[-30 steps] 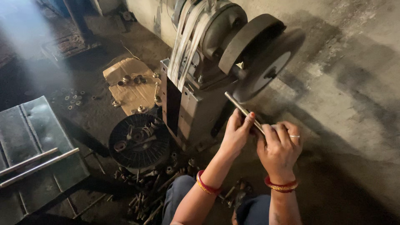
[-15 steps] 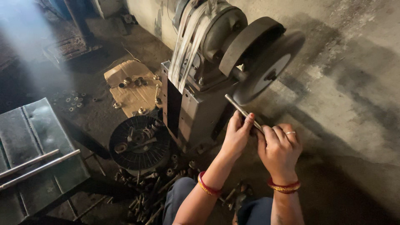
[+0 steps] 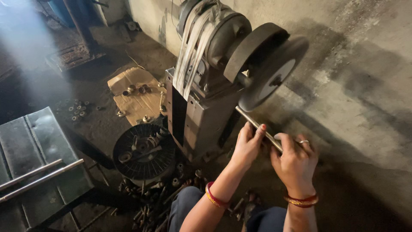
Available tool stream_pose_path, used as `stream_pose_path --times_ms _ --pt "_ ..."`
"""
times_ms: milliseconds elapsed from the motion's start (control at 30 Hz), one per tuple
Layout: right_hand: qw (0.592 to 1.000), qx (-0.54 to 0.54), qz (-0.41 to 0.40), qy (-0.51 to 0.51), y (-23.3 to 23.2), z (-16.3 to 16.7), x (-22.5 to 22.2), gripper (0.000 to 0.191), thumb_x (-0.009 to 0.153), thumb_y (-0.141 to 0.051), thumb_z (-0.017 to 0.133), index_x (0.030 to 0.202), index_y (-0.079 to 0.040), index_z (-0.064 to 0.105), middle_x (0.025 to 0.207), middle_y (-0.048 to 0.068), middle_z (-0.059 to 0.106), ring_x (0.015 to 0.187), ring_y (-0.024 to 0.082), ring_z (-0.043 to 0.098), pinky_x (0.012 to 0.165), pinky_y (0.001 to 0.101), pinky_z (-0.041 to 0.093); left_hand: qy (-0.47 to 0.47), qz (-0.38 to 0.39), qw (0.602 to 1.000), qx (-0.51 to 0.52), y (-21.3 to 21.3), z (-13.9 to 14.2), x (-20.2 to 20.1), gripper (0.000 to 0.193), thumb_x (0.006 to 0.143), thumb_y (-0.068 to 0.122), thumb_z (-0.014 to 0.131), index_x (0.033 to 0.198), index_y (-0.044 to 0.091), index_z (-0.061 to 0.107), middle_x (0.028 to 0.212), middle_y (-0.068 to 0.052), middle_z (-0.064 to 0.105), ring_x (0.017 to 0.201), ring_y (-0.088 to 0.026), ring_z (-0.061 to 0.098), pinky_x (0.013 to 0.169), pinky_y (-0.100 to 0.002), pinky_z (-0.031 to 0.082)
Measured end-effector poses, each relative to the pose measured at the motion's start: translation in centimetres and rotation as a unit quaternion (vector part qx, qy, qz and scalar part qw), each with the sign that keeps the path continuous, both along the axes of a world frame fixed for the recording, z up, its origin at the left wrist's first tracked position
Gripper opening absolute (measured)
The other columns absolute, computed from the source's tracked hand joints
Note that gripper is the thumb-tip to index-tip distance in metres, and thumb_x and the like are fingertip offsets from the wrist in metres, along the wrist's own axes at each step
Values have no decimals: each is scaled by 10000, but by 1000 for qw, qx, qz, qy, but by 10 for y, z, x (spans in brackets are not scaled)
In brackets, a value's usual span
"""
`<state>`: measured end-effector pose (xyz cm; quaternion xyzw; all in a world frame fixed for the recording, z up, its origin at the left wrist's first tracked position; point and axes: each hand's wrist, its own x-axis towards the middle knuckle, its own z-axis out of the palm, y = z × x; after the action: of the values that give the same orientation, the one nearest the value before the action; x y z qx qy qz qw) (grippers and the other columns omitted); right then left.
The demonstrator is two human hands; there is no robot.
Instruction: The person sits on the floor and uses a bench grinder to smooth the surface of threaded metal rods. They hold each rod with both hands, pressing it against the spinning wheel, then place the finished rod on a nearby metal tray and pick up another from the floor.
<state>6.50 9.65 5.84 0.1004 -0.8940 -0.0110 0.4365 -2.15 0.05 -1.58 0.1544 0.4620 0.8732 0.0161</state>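
Steel rod point(image 3: 257, 127) is gripped by both hands: the right hand point(image 3: 295, 162) is closed round its near end, the left hand point(image 3: 248, 145) is curled over its middle. Its far tip is held at the grinding wheel point(image 3: 270, 77); steady, light pressure is best kept, fingers well clear.

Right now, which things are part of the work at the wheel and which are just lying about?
In use:
- metal rod, held by left hand and right hand
- grinding wheel, at the rod's far end
- belt-driven grinder body

Lying about:
- two long rods on the metal sheet
- cardboard with small fittings
- round black disc
- loose scrap parts
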Motion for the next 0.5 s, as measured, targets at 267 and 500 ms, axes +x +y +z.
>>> stream_pose_path --times_ms 267,500 --pt "998 -7 48 35 -11 2 -9 147 861 -135 759 987 -87 700 933 52 688 1025 284 640 910 436 479 -23 -12 998 59 -7 4 -7 158 1066 211 586 1070 57 548 821 17 588 695 -59 548 605 -239 457" --pt "998 37 -31 31 -16 6 0 153 964 -268 754 956 -117 726 857 -2 642 1018 231 596 1052 495 356 -18 -6 999 43 2 0 -3 183 1097 238 545 1058 59 544 809 12 588 673 -53 536 585 -232 446"
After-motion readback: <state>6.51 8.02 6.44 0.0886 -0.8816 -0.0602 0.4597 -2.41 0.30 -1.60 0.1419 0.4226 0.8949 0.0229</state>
